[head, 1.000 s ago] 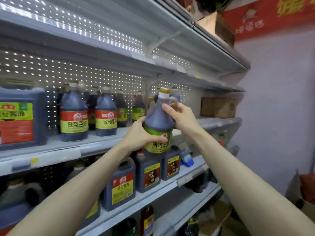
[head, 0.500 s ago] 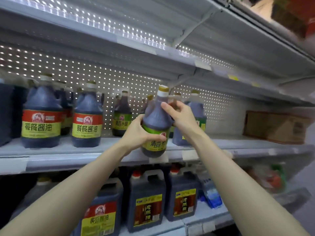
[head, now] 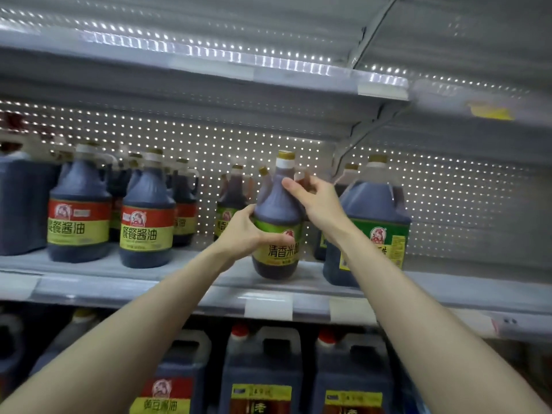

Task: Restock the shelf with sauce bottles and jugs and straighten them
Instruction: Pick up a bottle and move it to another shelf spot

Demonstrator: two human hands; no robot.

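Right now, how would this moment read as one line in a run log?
step: shelving | item: green-label bottle, base at shelf | left hand: label | right hand: shoulder | released: no

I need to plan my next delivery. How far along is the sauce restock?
Done: red-label bottles stand in rows on the shelf. In hand: left hand and right hand hold a green-label bottle near its front edge. Left: the shelf's right end looks bare.

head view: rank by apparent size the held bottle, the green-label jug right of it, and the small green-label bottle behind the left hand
1. Green-label jug, largest.
2. Held bottle.
3. Small bottle, though it sits farther back and is partly hidden.
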